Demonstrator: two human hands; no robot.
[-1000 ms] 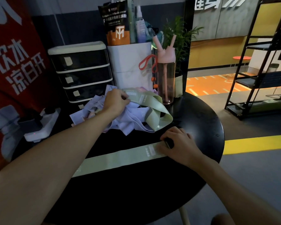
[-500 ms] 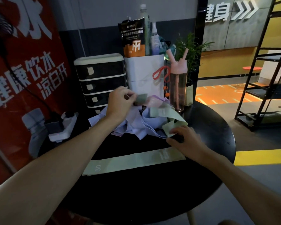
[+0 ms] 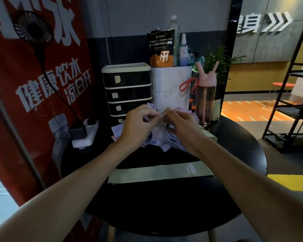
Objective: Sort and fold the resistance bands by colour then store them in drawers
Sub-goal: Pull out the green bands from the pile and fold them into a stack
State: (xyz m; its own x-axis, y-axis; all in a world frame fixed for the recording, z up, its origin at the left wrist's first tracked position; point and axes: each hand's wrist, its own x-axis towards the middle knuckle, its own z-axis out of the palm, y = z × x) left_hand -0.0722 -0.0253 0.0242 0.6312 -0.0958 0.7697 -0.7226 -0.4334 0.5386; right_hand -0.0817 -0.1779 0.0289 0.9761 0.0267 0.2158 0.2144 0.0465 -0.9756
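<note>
Above the lilac pile (image 3: 164,139), at the far middle of the round black table (image 3: 243,154), the left hand (image 3: 140,123) and right hand (image 3: 180,124) meet fingertip to fingertip. Each pinches the end of a pale green band (image 3: 162,114) between thumb and forefinger, and the right hand's other fingers spread down toward the pile. Most of this band is hidden behind the hands. A green strip (image 3: 208,135) lies on the table beyond the right wrist; whether it belongs to the same band cannot be told.

Nearer the viewer, a flat green band (image 3: 161,173), marked "30" at its left end, lies straight across the table. It is apart from the pile, and its right end passes under the right forearm.

Behind the pile stands the drawer unit (image 3: 128,91), with black fronts, pale labels and its visible drawers closed. The left hand and the pile partly screen its lowest drawers. Just right of it is a white bin (image 3: 171,88) holding an orange-and-black pouch (image 3: 162,48) and a spray bottle (image 3: 183,49). Next come a pink drinking bottle (image 3: 205,98) and a potted plant (image 3: 219,60).

At the table's left edge lies a white power strip (image 3: 85,135) with a black plug. Its cable rises to a small black fan (image 3: 32,27) before a red banner (image 3: 10,102). A black rack (image 3: 290,102) stands on the floor at far right.
</note>
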